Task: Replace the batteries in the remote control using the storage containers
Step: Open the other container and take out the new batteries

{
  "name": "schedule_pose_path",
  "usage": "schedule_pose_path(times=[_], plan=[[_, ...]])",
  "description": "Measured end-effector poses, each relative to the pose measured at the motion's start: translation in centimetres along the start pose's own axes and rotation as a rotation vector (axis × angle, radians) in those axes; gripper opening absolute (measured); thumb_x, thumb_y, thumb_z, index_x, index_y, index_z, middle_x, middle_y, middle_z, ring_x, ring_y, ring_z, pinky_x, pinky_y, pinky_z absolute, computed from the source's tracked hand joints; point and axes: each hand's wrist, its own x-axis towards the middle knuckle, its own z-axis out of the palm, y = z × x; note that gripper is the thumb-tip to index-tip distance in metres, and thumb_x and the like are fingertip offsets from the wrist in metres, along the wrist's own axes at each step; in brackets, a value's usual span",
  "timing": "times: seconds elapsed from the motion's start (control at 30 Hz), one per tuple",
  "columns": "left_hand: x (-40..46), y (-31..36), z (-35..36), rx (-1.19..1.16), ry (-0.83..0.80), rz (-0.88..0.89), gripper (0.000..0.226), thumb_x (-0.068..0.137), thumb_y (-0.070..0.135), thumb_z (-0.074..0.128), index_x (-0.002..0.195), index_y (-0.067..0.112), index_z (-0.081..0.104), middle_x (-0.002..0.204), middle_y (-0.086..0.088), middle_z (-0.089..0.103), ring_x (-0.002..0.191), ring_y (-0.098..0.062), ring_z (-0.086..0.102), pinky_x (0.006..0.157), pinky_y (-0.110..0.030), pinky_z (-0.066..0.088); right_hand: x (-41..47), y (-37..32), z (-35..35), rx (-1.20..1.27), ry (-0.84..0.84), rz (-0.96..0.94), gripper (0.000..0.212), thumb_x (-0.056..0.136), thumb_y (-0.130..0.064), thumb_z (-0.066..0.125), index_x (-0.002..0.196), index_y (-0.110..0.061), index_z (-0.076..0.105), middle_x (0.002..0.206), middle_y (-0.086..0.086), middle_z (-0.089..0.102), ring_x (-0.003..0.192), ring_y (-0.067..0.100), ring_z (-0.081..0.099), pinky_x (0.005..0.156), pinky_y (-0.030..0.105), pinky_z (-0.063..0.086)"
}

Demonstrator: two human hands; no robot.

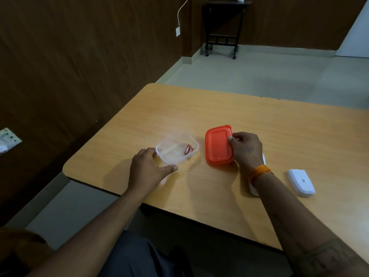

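Observation:
A clear plastic container (173, 156) stands on the wooden table (259, 126) with two orange batteries (188, 149) lying inside at its right end. My left hand (148, 168) grips the container's near left corner. My right hand (246, 149) holds the right edge of an orange lid (217, 145), which is tilted just right of the container. A white remote (253, 188) lies under my right wrist, mostly hidden. A white battery cover (301, 181) lies further right, face down with a small label showing.
The table's left edge and rounded near-left corner (66, 169) are close to the container. A dark wheeled stand (222, 27) is against the far wall, and wood panelling runs along the left.

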Motion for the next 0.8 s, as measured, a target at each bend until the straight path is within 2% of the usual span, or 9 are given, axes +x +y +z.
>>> schedule_pose_path(times=[0.13, 0.2, 0.3, 0.37, 0.43, 0.5, 0.7, 0.8], plan=[[-0.5, 0.3, -0.5, 0.202, -0.004, 0.010, 0.082, 0.063, 0.065, 0.088, 0.127, 0.018, 0.065, 0.135, -0.002, 0.061, 0.126, -0.027, 0.048, 0.095, -0.040, 0.046, -0.5, 0.0, 0.4, -0.139, -0.006, -0.040, 0.031, 0.095, -0.030, 0.070, 0.116, -0.009, 0.079, 0.111, 0.012, 0.079, 0.109, 0.032, 0.069, 0.099, 0.041, 0.053], [-0.4, 0.5, -0.7, 0.246, -0.035, 0.008, 0.086, 0.064, 0.066, 0.086, 0.132, 0.020, 0.062, 0.146, -0.002, 0.055, 0.140, -0.029, 0.039, 0.104, -0.044, 0.040, -0.9, -0.2, 0.5, -0.184, -0.009, -0.043, 0.032, 0.094, -0.030, 0.070, 0.118, -0.009, 0.078, 0.111, 0.012, 0.078, 0.110, 0.031, 0.069, 0.097, 0.034, 0.051], [-0.1, 0.4, -1.1, 0.239, -0.147, -0.029, 0.098, 0.071, 0.063, 0.084, 0.151, 0.021, 0.048, 0.167, -0.005, 0.036, 0.159, -0.029, 0.015, 0.122, -0.049, 0.025, -1.4, -0.5, 0.4, -0.271, -0.019, -0.103, 0.034, 0.094, -0.028, 0.069, 0.122, -0.010, 0.075, 0.109, 0.011, 0.079, 0.107, 0.031, 0.070, 0.093, 0.035, 0.051], [0.1, 0.2, -1.3, 0.215, -0.218, -0.038, 0.097, 0.080, 0.052, 0.079, 0.160, 0.020, 0.036, 0.172, -0.005, 0.025, 0.162, -0.028, 0.007, 0.128, -0.047, 0.017, -2.0, -0.7, 0.1, -0.337, -0.033, -0.172, 0.034, 0.096, -0.027, 0.067, 0.124, -0.011, 0.073, 0.108, 0.008, 0.078, 0.107, 0.031, 0.069, 0.091, 0.036, 0.052], [0.4, -0.1, -1.4, 0.203, -0.252, -0.034, 0.088, 0.087, 0.038, 0.071, 0.163, 0.017, 0.030, 0.173, -0.006, 0.021, 0.162, -0.029, 0.006, 0.129, -0.047, 0.014, -2.7, -0.9, -0.2, -0.420, -0.036, -0.237, 0.034, 0.097, -0.028, 0.063, 0.125, -0.012, 0.072, 0.111, 0.007, 0.077, 0.110, 0.031, 0.067, 0.089, 0.037, 0.052], [0.7, -0.3, -1.6, 0.220, -0.262, -0.035, 0.084, 0.091, 0.032, 0.065, 0.164, 0.016, 0.027, 0.174, -0.007, 0.017, 0.162, -0.029, 0.005, 0.129, -0.048, 0.012, -3.2, -1.1, -0.1, -0.482, -0.031, -0.294, 0.033, 0.099, -0.030, 0.062, 0.124, -0.012, 0.071, 0.114, 0.007, 0.075, 0.109, 0.030, 0.066, 0.085, 0.038, 0.051], [1.0, -1.4, -1.9, 0.318, -0.324, -0.015, 0.089, 0.096, 0.054, 0.060, 0.166, 0.019, 0.018, 0.176, -0.005, 0.004, 0.162, -0.029, -0.003, 0.129, -0.048, 0.002, -4.6, -2.9, 1.7, -0.434, -0.099, -0.431, 0.034, 0.095, -0.034, 0.068, 0.122, -0.014, 0.073, 0.106, 0.004, 0.076, 0.096, 0.026, 0.069, 0.078, 0.034, 0.051], [1.1, -1.5, -1.9, 0.329, -0.332, 0.001, 0.089, 0.096, 0.057, 0.057, 0.166, 0.019, 0.016, 0.176, -0.005, 0.002, 0.162, -0.030, -0.004, 0.129, -0.049, 0.002, -4.8, -3.9, 3.3, -0.455, -0.165, -0.476, 0.033, 0.094, -0.041, 0.067, 0.118, -0.019, 0.074, 0.099, 0.002, 0.076, 0.095, 0.027, 0.068, 0.074, 0.035, 0.052]])
